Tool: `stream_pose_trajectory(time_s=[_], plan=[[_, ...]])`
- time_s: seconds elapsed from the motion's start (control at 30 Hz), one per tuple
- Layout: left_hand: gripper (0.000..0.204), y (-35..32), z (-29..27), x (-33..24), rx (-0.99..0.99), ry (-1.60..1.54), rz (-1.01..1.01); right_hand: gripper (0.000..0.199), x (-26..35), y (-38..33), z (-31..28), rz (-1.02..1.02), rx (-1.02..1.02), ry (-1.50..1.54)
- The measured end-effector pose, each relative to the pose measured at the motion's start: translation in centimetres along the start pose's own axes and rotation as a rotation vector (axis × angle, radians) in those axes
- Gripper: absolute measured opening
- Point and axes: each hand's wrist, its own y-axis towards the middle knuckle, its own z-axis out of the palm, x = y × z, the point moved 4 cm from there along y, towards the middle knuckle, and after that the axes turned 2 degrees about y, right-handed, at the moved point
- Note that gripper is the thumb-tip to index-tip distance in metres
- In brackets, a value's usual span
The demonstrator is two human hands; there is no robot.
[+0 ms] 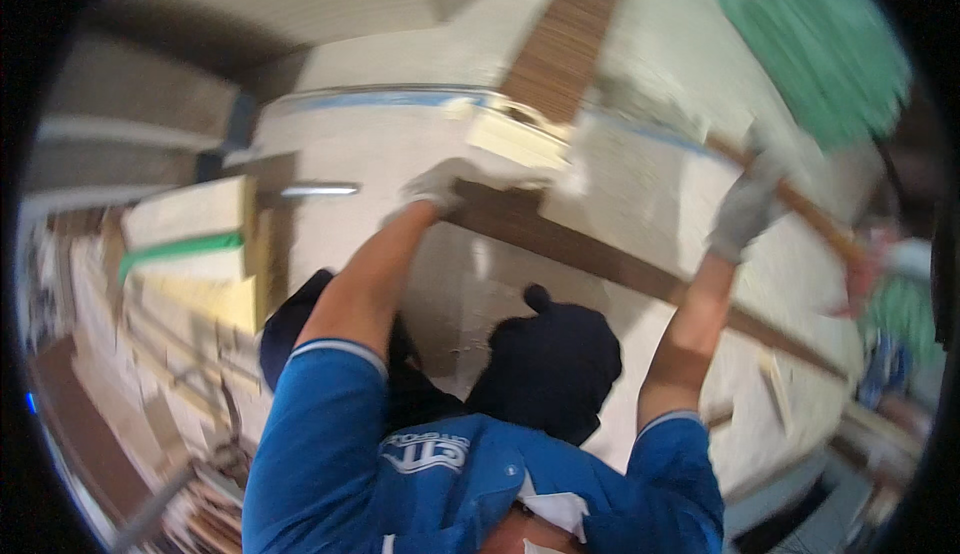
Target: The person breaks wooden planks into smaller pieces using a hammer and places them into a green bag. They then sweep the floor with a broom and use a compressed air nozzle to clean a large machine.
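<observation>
The picture is motion-blurred. Both my arms, in blue short sleeves and grey work gloves, reach up and forward. My left hand (435, 186) grips the dark brown lower edge of a large pale board (640, 194), near a small pale block at its corner. My right hand (745, 209) is closed on the same board further right, beside a thin brown wooden strip (815, 219) that runs diagonally past it. The board tilts across the middle of the view, its brown edge sloping down to the right. Below it I see dark shapes, probably my legs and shoes (550, 364).
Stacked pale panels with a green band (185, 249) lie at the left, with loose wooden slats (190, 494) on the floor below them. Green mesh (820, 44) hangs at the upper right. A blurred figure in green and red (895, 294) stands at the right edge.
</observation>
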Motion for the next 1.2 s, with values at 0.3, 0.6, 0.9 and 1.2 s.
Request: stream_pose_trajectory(time_s=[0.3, 0.6, 0.9, 1.2], plan=[[0.037, 0.1, -9.9, 1.9, 0.139, 0.265, 0.126, 0.023, -11.3, -13.4, 2.2, 0.395, 0.541, -0.543], [0.086, -6.6, -0.3, 0.4, 0.211, 0.588, 0.674, 0.025, 1.7, -16.1, 2.6, 0.138, 0.647, -0.442], [0.080, -5.6, 0.3, -0.9, 0.346, 0.678, 0.591, 0.032, -6.2, -18.9, -2.2, 0.416, 0.821, -0.952], [0.052, -4.9, 0.1, -2.2, 0.481, 0.591, 0.544, 0.031, -2.9, -13.3, 13.6, 0.168, 1.010, -0.557]])
